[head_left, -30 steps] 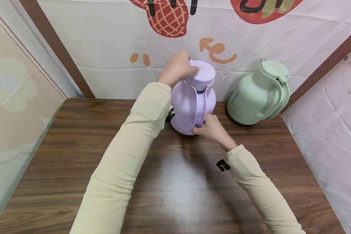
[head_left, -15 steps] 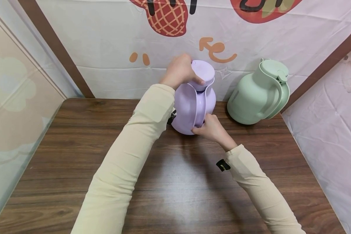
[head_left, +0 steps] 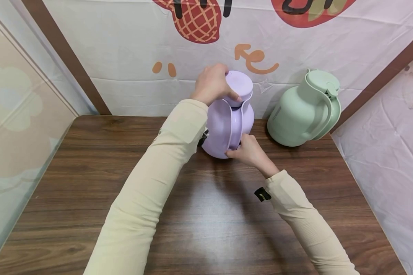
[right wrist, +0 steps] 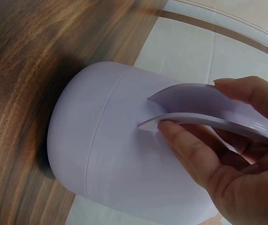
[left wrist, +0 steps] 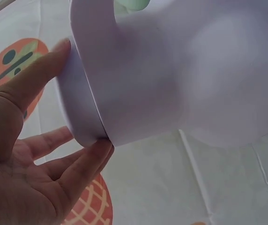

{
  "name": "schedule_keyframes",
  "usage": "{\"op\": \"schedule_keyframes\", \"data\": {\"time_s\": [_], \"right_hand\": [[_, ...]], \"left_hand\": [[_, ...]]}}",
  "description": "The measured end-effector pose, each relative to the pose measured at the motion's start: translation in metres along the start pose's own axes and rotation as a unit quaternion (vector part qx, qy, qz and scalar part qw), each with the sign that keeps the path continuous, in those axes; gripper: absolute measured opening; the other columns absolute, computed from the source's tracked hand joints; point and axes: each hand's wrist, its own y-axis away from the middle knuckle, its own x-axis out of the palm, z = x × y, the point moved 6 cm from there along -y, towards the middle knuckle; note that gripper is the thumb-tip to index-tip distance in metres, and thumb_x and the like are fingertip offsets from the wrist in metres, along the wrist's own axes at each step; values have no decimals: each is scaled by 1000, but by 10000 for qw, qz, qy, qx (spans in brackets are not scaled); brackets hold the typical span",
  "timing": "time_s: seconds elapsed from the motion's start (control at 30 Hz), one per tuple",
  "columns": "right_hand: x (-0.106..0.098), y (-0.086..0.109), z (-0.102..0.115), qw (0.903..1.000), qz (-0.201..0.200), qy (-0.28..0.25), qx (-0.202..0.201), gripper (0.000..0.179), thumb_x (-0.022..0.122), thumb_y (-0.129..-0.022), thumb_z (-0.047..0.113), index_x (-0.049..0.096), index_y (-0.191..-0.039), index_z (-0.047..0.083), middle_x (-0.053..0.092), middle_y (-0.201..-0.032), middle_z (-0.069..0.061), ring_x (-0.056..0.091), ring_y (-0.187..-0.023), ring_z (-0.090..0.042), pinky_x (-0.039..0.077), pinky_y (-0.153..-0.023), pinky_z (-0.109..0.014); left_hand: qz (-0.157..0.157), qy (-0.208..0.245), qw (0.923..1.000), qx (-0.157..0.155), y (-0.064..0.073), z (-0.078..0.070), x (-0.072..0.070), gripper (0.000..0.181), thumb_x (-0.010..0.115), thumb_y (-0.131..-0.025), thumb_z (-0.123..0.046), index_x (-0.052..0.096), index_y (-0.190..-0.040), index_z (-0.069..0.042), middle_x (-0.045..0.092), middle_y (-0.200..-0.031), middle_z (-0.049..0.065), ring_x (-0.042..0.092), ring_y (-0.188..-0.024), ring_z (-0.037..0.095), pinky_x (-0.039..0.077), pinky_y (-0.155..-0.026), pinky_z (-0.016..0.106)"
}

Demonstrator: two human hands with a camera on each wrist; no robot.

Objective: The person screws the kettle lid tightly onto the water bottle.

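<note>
Left hand point(head_left: 211, 84) gripping lilac lid point(head_left: 240, 84), right hand point(head_left: 250, 151) gripping handle point(right wrist: 188, 97)

Perhaps a booth point(head_left: 17, 126), printed cloth walls point(head_left: 124, 49)

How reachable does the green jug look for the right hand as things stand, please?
Probably yes, provided the right hand first lets go of the purple jug; nothing visible stands between that hand and the green jug.

A green jug point(head_left: 290, 116) stands on the wooden table point(head_left: 206, 233) near a printed white backdrop point(head_left: 124, 49).
</note>
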Motion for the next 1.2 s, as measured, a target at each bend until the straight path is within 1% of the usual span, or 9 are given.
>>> {"op": "schedule_keyframes", "data": {"time_s": [0.1, 0.23, 0.5, 0.7, 0.9, 0.97, 1.2], "right_hand": [[0, 0, 1, 10000, -13, 6, -32, 30, 71, -69, 17, 59, -88, -3, 60, -74, -11, 53, -67, -21, 45, -60, -35], [0, 1, 1, 10000, -28, 8, -64, 30, 71, -69, 17, 59, -88, -4, 60, -74, -12, 53, -67, -21, 45, -60, -35], [-1, 1, 3, 10000, -37, 34, -44, 31, 72, -69, 17, 59, -89, -3, 61, -76, -12, 54, -69, -22, 45, -63, -36], [-1, 1, 3, 9999, -64, -3, -101, 33, 72, -69, 16, 59, -92, -4, 62, -79, -14, 55, -71, -23, 46, -64, -37], [-1, 1, 3, 9999, -90, 18, -133, 33, 71, -69, 16, 59, -92, -4, 62, -79, -14, 55, -71, -24, 46, -65, -38], [-1, 1, 3, 9999, -90, 18, -127, 33, 71, -69, 16, 59, -92, -4, 62, -79, -14, 55, -71, -24, 46, -65, -38], [-1, 1, 3, 9998, -108, 21, -134, 31, 71, -68, 16, 60, -91, -4, 62, -78, -13, 55, -69, -23, 46, -64, -38]], "left_hand": [[10, 9, 10000, -50, -1, 2, -1, 69, 83, -62, -36, 55, -120, -10, 58, -114, 2, 49, -102, 18, 37, -87, 29], [28, 35, 9999, -137, -1, 4, -2, 70, 83, -62, -37, 54, -120, -9, 57, -114, 2, 48, -104, 19, 37, -88, 29], [99, 206, 9996, -158, -1, 5, -2, 66, 82, -64, -34, 54, -117, -6, 56, -113, 4, 47, -105, 19, 36, -89, 29], [256, 186, 9993, -203, 0, 5, -4, 59, 80, -68, -30, 53, -113, -3, 55, -111, 5, 44, -104, 20, 36, -89, 29], [132, 149, 9995, -231, 1, 5, -7, 49, 74, -75, -35, 55, -108, -4, 55, -104, 5, 45, -99, 19, 37, -84, 28], [124, 140, 9995, -246, 1, 6, -7, 48, 72, -77, -35, 56, -109, -3, 56, -106, 5, 46, -98, 18, 37, -84, 28], [196, 116, 9991, -370, 0, 10, -5, 56, 72, -78, -34, 53, -122, -4, 54, -120, 6, 45, -110, 18, 35, -92, 27]]}}
